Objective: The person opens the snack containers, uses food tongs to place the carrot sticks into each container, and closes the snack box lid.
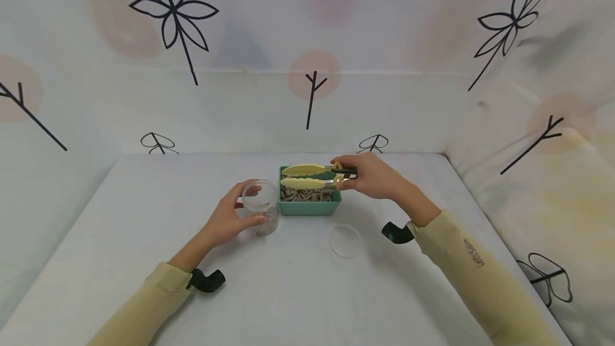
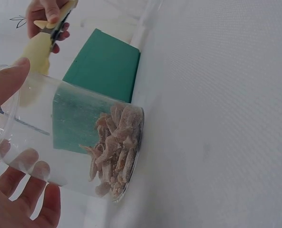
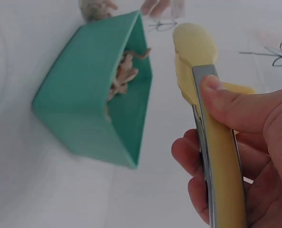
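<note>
My left hand [image 1: 227, 220] holds a clear plastic jar [image 1: 268, 203] around its side, thumb in front and fingers behind. In the left wrist view, brown, powdery dried strips [image 2: 117, 147] lie in the bottom of this lidless jar. Yellow-headed tongs [image 1: 304, 170] are gripped in my right hand [image 1: 377, 176], the thumb pressed along one arm. The tong heads hang over the green rectangular box [image 1: 309, 208], just right of the jar, with a small gap between them and nothing seen in it. More strips [image 3: 124, 76] fill part of the box.
A round clear lid [image 1: 346, 241] lies flat on the white tabletop [image 1: 288, 292], in front of the box and to its right. Behind the table rises a pale cloth backdrop [image 1: 250, 111] with line-drawn flowers, continuing along both sides.
</note>
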Motion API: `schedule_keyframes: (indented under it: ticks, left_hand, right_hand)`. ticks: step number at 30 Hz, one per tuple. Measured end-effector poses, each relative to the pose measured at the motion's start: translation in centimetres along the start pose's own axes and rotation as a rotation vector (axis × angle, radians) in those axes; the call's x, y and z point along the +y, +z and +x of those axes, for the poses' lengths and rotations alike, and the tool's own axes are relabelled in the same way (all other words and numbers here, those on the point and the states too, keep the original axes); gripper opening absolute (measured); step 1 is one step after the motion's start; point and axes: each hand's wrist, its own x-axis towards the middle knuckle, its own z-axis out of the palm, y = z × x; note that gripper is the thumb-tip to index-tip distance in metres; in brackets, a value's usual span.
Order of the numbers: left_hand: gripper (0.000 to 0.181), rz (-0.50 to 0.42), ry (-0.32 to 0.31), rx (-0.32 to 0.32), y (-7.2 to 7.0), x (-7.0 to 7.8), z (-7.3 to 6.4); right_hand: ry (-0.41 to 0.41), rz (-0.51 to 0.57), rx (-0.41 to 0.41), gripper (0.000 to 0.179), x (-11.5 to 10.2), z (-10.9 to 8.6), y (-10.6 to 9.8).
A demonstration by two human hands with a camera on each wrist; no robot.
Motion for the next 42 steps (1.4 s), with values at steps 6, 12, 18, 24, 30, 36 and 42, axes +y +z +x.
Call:
schedule_keyframes:
  ticks: [6,12,18,24,30,36,42]
  left_hand:
    - [0.086,0.0,-0.015,0.002,0.2,-0.1,0.0]
    - [0.085,0.006,-0.015,-0.001,0.4,-0.2,0.1]
    - [0.085,0.001,0.01,0.001,0.3,-0.3,-0.1]
    - [0.084,-0.002,-0.002,0.0,0.4,-0.2,-0.1]
    - [0.084,-0.015,-0.006,-0.003,0.4,-0.2,0.0]
    - [0.085,-0.027,-0.01,-0.003,0.2,-0.1,-0.1]
    - [0.086,-0.023,-0.024,-0.002,0.2,-0.2,-0.1]
  right_hand:
    - [0.081,-0.066,-0.007,0.052,1.8,-0.7,0.2]
    - [0.148,-0.134,-0.063,0.061,2.4,-0.8,0.3]
    - [0.167,-0.182,-0.157,0.075,2.7,-0.1,0.9]
    - [0.166,-0.186,-0.225,0.082,2.3,0.7,1.1]
    - [0.173,-0.149,-0.254,0.082,1.9,1.3,1.1]
    - [0.192,-0.15,-0.237,0.075,1.6,1.5,1.3]
    - [0.187,-0.216,-0.186,0.065,1.4,1.5,1.8]
